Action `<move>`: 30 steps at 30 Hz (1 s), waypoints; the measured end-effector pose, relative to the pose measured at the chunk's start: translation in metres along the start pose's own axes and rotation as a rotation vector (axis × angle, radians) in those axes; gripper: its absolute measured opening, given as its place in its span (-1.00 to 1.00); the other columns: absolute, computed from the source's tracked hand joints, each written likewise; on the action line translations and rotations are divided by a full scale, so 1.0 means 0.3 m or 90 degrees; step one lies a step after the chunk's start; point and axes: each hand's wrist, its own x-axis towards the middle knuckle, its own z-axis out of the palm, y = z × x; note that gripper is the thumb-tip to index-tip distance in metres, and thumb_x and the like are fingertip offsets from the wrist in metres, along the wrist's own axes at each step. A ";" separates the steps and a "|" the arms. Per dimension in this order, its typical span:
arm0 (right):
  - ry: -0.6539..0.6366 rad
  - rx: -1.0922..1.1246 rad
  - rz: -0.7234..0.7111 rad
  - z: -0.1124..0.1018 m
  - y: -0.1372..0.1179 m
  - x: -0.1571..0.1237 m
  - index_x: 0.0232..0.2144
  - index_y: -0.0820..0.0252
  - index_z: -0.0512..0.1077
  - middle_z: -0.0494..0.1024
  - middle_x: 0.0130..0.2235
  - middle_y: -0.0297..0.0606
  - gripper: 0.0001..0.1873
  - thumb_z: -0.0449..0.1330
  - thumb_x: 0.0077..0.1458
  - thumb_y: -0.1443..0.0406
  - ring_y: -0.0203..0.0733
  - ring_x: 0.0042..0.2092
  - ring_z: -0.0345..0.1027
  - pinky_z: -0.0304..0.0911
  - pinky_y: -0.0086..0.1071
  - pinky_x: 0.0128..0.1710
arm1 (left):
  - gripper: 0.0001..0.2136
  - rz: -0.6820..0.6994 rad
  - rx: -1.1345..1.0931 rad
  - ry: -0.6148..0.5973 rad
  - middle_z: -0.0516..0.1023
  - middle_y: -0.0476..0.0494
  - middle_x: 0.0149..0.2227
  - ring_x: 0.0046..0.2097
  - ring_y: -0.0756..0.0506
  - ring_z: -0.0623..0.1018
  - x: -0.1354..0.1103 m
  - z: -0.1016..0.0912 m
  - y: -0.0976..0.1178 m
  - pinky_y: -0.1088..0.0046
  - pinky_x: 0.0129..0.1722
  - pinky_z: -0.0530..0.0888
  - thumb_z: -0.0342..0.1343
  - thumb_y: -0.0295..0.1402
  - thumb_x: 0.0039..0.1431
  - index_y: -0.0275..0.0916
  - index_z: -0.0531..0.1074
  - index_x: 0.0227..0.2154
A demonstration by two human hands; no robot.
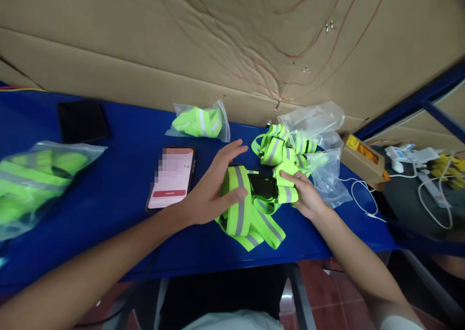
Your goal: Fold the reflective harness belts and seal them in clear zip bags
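Observation:
A neon yellow-green reflective strap harness (241,204) with grey stripes and a black buckle-like piece (264,185) lies partly bundled near the table's front edge. At its left side is my left hand (214,187), fingers stretched and thumb spread apart over the rolled band. My right hand (303,192) pinches the folded strap at the bundle's right end between thumb and fingers. Just behind sits another heap of the same reflective straps (272,146), beside clear plastic bags (327,163).
On the blue table (119,175), a phone (172,177) lies left of my hands. Bagged reflective straps (199,122) rest at the back, with a larger bag (39,180) far left near a black flat object (83,120). A cardboard box (363,160) and white cable (359,199) sit right.

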 end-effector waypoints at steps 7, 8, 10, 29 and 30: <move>0.006 0.088 0.088 -0.004 -0.023 0.013 -0.11 0.12 0.63 0.71 -0.22 -0.30 -0.56 0.49 -0.05 0.12 -0.18 -0.29 0.57 0.47 -0.38 -0.31 | -0.48 0.003 0.110 -0.131 0.48 -0.26 0.26 0.28 -0.29 0.49 0.000 0.006 0.024 0.10 0.30 0.43 0.25 -0.16 0.30 -0.09 0.33 0.27; 0.003 0.081 0.085 -0.006 -0.020 0.013 -0.07 0.11 0.62 0.70 -0.22 -0.31 -0.55 0.49 -0.03 0.12 -0.20 -0.30 0.56 0.46 -0.40 -0.33 | -0.52 -0.019 0.116 -0.130 0.53 -0.24 0.22 0.25 -0.28 0.52 0.002 0.004 0.029 0.10 0.28 0.43 0.23 -0.19 0.30 -0.11 0.36 0.24; -0.005 0.027 0.041 -0.009 -0.012 0.006 0.01 0.09 0.59 0.69 -0.18 -0.30 -0.52 0.45 0.06 0.09 -0.20 -0.29 0.55 0.45 -0.39 -0.33 | -0.54 -0.052 0.114 -0.139 0.54 -0.22 0.23 0.25 -0.27 0.52 0.007 -0.003 0.035 0.10 0.29 0.42 0.22 -0.18 0.30 -0.11 0.39 0.22; 0.006 -0.468 -0.441 -0.024 0.015 -0.072 0.16 -0.07 0.47 0.58 0.09 -0.22 -0.65 0.20 0.39 0.08 -0.06 -0.01 0.52 0.45 -0.19 0.06 | -0.72 0.156 0.381 -0.054 0.54 -0.28 0.25 0.38 -0.33 0.42 -0.012 0.038 0.031 -0.06 0.37 0.23 0.19 -0.15 0.32 -0.13 0.50 0.01; 0.013 -0.468 -0.440 -0.022 0.014 -0.071 0.17 -0.07 0.46 0.58 0.09 -0.21 -0.64 0.19 0.39 0.06 -0.07 -0.04 0.51 0.45 -0.21 0.00 | -0.72 0.159 0.390 -0.054 0.53 -0.27 0.26 0.39 -0.34 0.40 -0.012 0.037 0.033 -0.09 0.39 0.19 0.19 -0.16 0.32 -0.12 0.50 0.01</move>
